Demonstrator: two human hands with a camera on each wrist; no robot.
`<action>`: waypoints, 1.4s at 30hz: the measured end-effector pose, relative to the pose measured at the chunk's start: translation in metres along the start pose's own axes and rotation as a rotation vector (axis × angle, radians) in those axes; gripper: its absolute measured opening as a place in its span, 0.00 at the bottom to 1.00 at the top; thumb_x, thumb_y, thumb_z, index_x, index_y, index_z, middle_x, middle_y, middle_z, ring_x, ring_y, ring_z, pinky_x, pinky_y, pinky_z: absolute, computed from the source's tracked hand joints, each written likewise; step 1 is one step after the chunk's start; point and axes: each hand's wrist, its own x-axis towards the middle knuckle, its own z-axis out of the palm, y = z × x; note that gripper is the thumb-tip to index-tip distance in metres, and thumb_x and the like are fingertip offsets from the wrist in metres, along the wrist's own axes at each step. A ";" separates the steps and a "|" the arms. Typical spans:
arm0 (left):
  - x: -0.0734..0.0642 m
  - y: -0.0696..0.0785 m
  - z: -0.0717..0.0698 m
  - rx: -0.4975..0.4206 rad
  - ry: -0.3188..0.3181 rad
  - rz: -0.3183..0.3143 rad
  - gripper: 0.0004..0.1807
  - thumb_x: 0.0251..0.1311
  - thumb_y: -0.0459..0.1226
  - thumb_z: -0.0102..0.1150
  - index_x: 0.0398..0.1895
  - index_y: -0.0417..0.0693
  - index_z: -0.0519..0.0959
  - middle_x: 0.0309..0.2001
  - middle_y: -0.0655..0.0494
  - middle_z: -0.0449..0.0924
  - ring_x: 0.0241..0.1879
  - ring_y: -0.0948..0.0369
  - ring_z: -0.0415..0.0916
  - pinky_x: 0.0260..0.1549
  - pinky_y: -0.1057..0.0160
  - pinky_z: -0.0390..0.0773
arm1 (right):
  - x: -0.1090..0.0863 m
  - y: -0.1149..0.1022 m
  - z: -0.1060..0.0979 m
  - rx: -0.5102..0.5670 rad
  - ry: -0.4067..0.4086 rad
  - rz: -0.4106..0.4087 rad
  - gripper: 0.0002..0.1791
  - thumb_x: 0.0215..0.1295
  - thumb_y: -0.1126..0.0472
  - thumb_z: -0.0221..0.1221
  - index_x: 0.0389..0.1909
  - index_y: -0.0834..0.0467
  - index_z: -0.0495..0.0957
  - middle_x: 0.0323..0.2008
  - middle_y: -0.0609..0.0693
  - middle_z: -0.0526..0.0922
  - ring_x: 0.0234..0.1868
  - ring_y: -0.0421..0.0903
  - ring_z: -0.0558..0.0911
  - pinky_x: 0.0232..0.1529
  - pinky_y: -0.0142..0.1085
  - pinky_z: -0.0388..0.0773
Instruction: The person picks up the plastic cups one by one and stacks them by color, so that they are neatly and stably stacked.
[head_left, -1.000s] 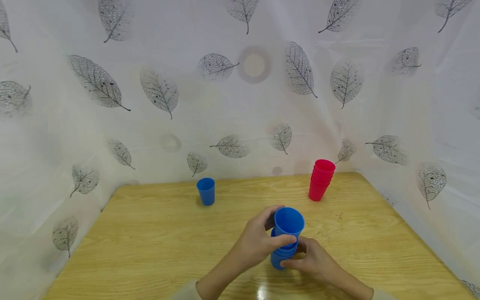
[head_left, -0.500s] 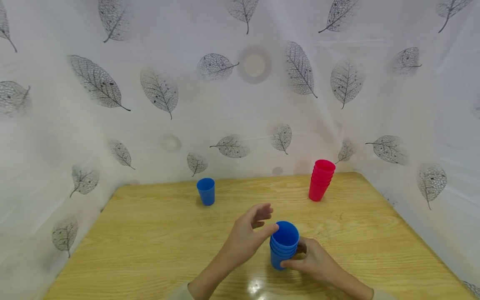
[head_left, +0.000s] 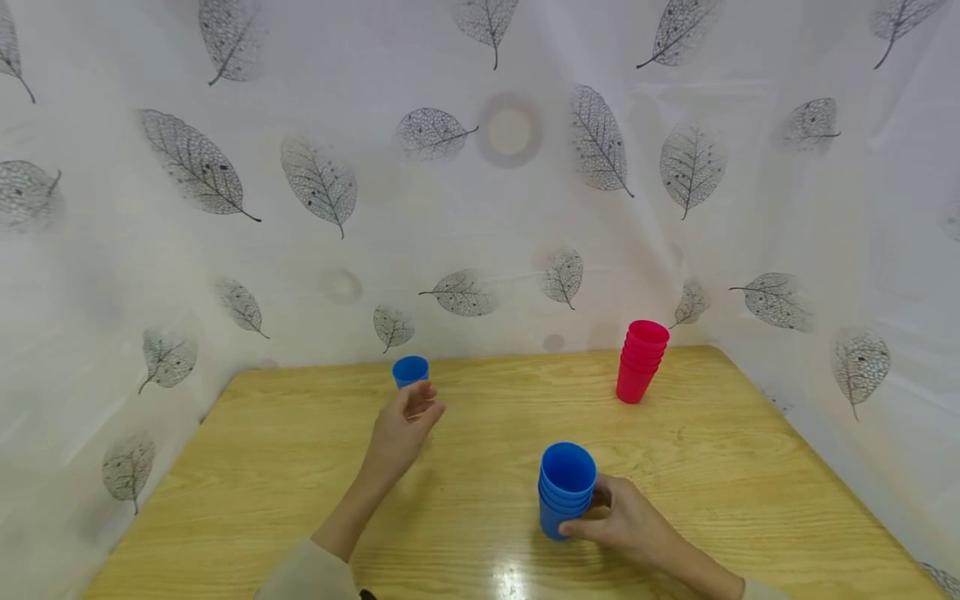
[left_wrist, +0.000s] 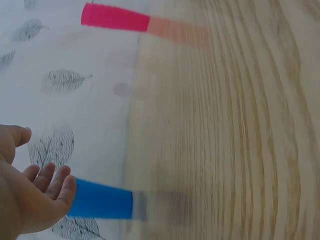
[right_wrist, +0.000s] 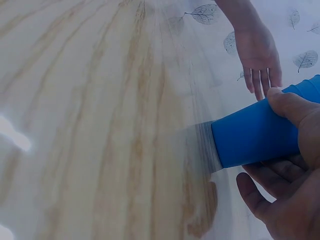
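A stack of nested blue cups (head_left: 564, 492) stands upright at the front, right of the middle. My right hand (head_left: 630, 521) grips it low on its right side, thumb in front; the right wrist view shows the fingers round the lowest cup (right_wrist: 257, 135). Farther back on the left stands a single blue cup (head_left: 409, 369), its lower part hidden behind my left hand (head_left: 401, 429) in the head view. That hand holds nothing, and its fingers are loosely bent. From the left wrist, the fingertips overlap the top end of the single cup (left_wrist: 102, 199).
Several nested red cups (head_left: 641, 362) stand at the back right of the wooden table (head_left: 300, 467). A white leaf-printed sheet (head_left: 480, 208) hangs behind the table and along both sides.
My left hand set its blue cup into the stack, let go, and moved left and away toward the single blue cup. My right hand keeps its grip on the stack.
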 end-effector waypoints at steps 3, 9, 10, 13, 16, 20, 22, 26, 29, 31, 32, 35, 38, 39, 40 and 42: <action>0.007 -0.011 -0.015 0.024 0.038 -0.035 0.26 0.72 0.34 0.62 0.68 0.30 0.70 0.62 0.36 0.78 0.61 0.44 0.77 0.63 0.50 0.77 | 0.000 0.000 0.000 -0.006 0.003 0.011 0.29 0.61 0.57 0.74 0.57 0.68 0.78 0.48 0.56 0.87 0.45 0.41 0.85 0.47 0.34 0.83; 0.021 -0.029 -0.039 0.064 0.111 -0.106 0.29 0.72 0.35 0.61 0.70 0.29 0.67 0.65 0.34 0.74 0.63 0.43 0.76 0.63 0.48 0.77 | 0.000 0.001 0.000 -0.020 0.004 0.017 0.29 0.61 0.56 0.74 0.58 0.68 0.78 0.49 0.57 0.87 0.45 0.41 0.85 0.47 0.34 0.83; 0.024 -0.032 -0.041 0.065 0.119 -0.119 0.30 0.72 0.35 0.62 0.71 0.29 0.66 0.66 0.34 0.74 0.64 0.42 0.75 0.63 0.48 0.77 | 0.000 0.001 0.000 -0.018 0.003 0.021 0.29 0.61 0.56 0.74 0.58 0.68 0.78 0.49 0.57 0.87 0.45 0.41 0.85 0.47 0.34 0.83; 0.033 -0.040 -0.047 0.069 0.116 -0.162 0.34 0.72 0.38 0.63 0.74 0.31 0.63 0.70 0.35 0.69 0.68 0.42 0.70 0.66 0.46 0.74 | 0.000 0.001 -0.001 -0.006 -0.004 0.017 0.29 0.61 0.57 0.74 0.58 0.69 0.78 0.49 0.57 0.87 0.45 0.41 0.85 0.47 0.34 0.84; 0.042 -0.047 -0.051 0.080 0.091 -0.186 0.39 0.71 0.40 0.63 0.77 0.31 0.57 0.74 0.34 0.63 0.73 0.41 0.62 0.70 0.44 0.68 | 0.000 0.000 0.000 0.009 -0.007 0.023 0.29 0.61 0.58 0.74 0.58 0.69 0.78 0.49 0.56 0.87 0.45 0.41 0.85 0.47 0.34 0.84; 0.052 -0.055 -0.049 0.091 0.044 -0.201 0.44 0.70 0.41 0.64 0.79 0.30 0.52 0.76 0.33 0.58 0.75 0.39 0.58 0.73 0.44 0.63 | 0.000 0.000 0.000 0.007 -0.007 0.014 0.29 0.61 0.58 0.74 0.58 0.69 0.78 0.49 0.56 0.87 0.45 0.40 0.85 0.47 0.35 0.84; 0.056 -0.058 -0.047 0.087 0.027 -0.203 0.45 0.70 0.41 0.65 0.79 0.30 0.52 0.76 0.32 0.57 0.75 0.39 0.57 0.73 0.44 0.63 | 0.001 0.001 0.000 0.001 -0.007 0.009 0.29 0.61 0.58 0.74 0.58 0.69 0.78 0.49 0.56 0.87 0.45 0.41 0.86 0.47 0.35 0.84; 0.061 -0.059 -0.040 0.082 0.019 -0.182 0.44 0.69 0.41 0.67 0.78 0.30 0.54 0.75 0.30 0.59 0.74 0.37 0.58 0.73 0.42 0.63 | 0.001 0.001 0.000 -0.005 -0.008 0.025 0.29 0.62 0.57 0.74 0.58 0.68 0.78 0.49 0.57 0.87 0.45 0.41 0.86 0.47 0.34 0.83; 0.065 -0.061 -0.035 0.081 0.029 -0.165 0.42 0.68 0.40 0.67 0.76 0.30 0.56 0.73 0.29 0.60 0.73 0.36 0.59 0.72 0.41 0.63 | 0.001 0.001 0.000 -0.006 -0.010 0.033 0.29 0.62 0.56 0.74 0.58 0.68 0.78 0.49 0.57 0.87 0.46 0.41 0.86 0.48 0.33 0.83; 0.066 -0.063 -0.032 0.066 0.033 -0.167 0.42 0.68 0.39 0.67 0.77 0.31 0.56 0.73 0.29 0.61 0.73 0.36 0.60 0.72 0.40 0.63 | 0.001 0.001 -0.001 -0.004 -0.013 0.026 0.29 0.62 0.56 0.74 0.58 0.69 0.78 0.49 0.57 0.87 0.46 0.42 0.86 0.48 0.34 0.83; 0.067 -0.064 -0.031 0.060 0.036 -0.170 0.42 0.68 0.39 0.67 0.77 0.31 0.56 0.74 0.30 0.61 0.73 0.36 0.59 0.72 0.40 0.62 | 0.001 0.001 -0.001 -0.001 -0.013 0.025 0.29 0.62 0.56 0.74 0.58 0.69 0.78 0.49 0.57 0.87 0.46 0.42 0.86 0.48 0.34 0.83; 0.071 -0.068 -0.028 0.051 0.047 -0.182 0.44 0.68 0.40 0.67 0.78 0.31 0.53 0.74 0.30 0.59 0.74 0.36 0.58 0.72 0.39 0.62 | 0.001 0.001 -0.001 0.007 -0.010 0.018 0.29 0.62 0.57 0.74 0.58 0.69 0.78 0.49 0.57 0.87 0.46 0.41 0.86 0.48 0.34 0.83; 0.073 -0.069 -0.025 0.050 0.061 -0.186 0.45 0.68 0.40 0.67 0.78 0.30 0.53 0.74 0.29 0.59 0.74 0.36 0.58 0.72 0.39 0.62 | 0.000 0.002 -0.001 0.010 -0.006 0.006 0.29 0.62 0.57 0.74 0.58 0.69 0.78 0.49 0.56 0.87 0.46 0.41 0.85 0.48 0.34 0.83; 0.074 -0.069 -0.025 0.050 0.066 -0.187 0.44 0.68 0.40 0.67 0.78 0.30 0.54 0.74 0.29 0.60 0.74 0.37 0.59 0.72 0.39 0.63 | 0.000 0.002 -0.001 0.009 -0.004 0.001 0.29 0.62 0.57 0.74 0.58 0.69 0.78 0.49 0.56 0.87 0.46 0.41 0.85 0.48 0.34 0.84; 0.074 -0.069 -0.024 0.048 0.070 -0.188 0.43 0.68 0.40 0.67 0.77 0.30 0.55 0.73 0.29 0.61 0.73 0.37 0.60 0.72 0.39 0.63 | 0.000 0.002 -0.001 0.006 -0.004 -0.004 0.29 0.62 0.57 0.74 0.58 0.69 0.78 0.49 0.56 0.87 0.47 0.41 0.85 0.48 0.35 0.84; 0.075 -0.070 -0.023 0.046 0.076 -0.187 0.41 0.68 0.40 0.67 0.76 0.30 0.57 0.72 0.30 0.63 0.73 0.38 0.61 0.71 0.40 0.64 | 0.000 0.002 -0.001 0.004 -0.005 -0.005 0.29 0.62 0.56 0.74 0.58 0.69 0.78 0.49 0.56 0.87 0.46 0.41 0.85 0.48 0.35 0.84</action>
